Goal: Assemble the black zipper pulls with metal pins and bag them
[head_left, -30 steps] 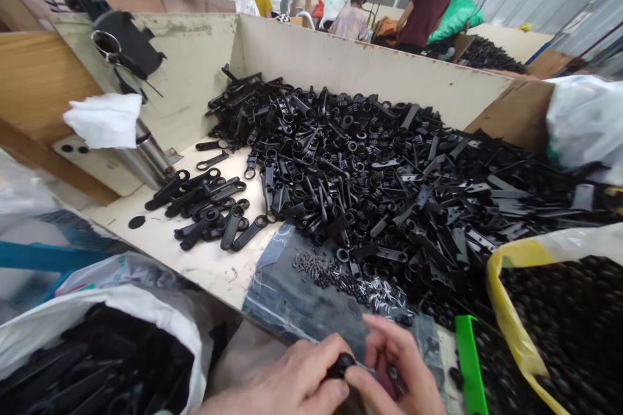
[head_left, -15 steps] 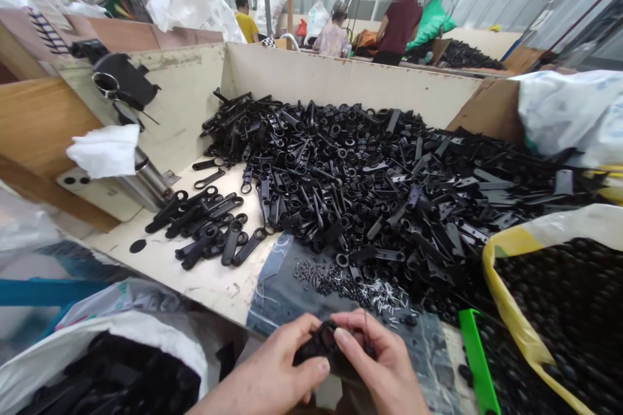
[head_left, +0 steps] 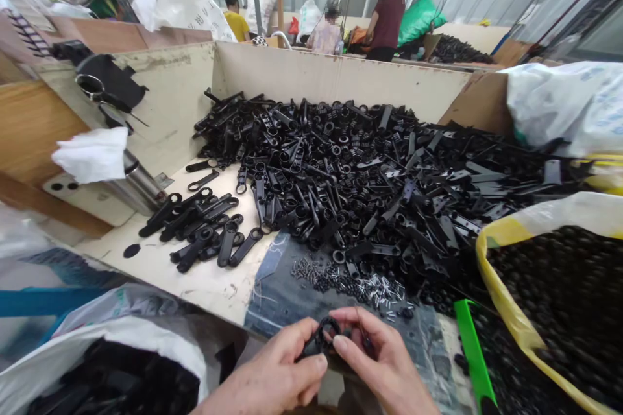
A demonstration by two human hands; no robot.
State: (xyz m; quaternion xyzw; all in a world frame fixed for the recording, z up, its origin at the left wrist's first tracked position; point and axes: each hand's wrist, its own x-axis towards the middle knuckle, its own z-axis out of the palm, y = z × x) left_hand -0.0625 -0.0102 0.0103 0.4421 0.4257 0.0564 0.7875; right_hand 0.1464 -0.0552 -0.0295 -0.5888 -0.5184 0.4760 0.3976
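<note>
At the bench's front edge, my left hand [head_left: 292,363] is closed around a black plastic part with a ring end [head_left: 329,327]. The ring faces up between my two hands, and the rest of the part is mostly covered by fingers. My right hand [head_left: 377,353] pinches the ring's right side with thumb and forefinger. Something small and dark shows by its curled fingers, too hidden to name. Just beyond, on a dark mat [head_left: 272,311], lie small metal pins [head_left: 382,288] and small dark pieces [head_left: 314,274].
A large heap of black plastic parts [head_left: 335,168] fills the bench behind. Ring-ended parts [head_left: 226,243] lie at left beside a metal cylinder [head_left: 141,185]. A yellow-edged sack [head_left: 487,253] and green strip [head_left: 474,350] stand right; a white sack [head_left: 189,343] sits lower left.
The black part's ring end has tilted up and shows more plainly between the fingers. Both hands keep their hold. The camera view has turned slightly to the right.
</note>
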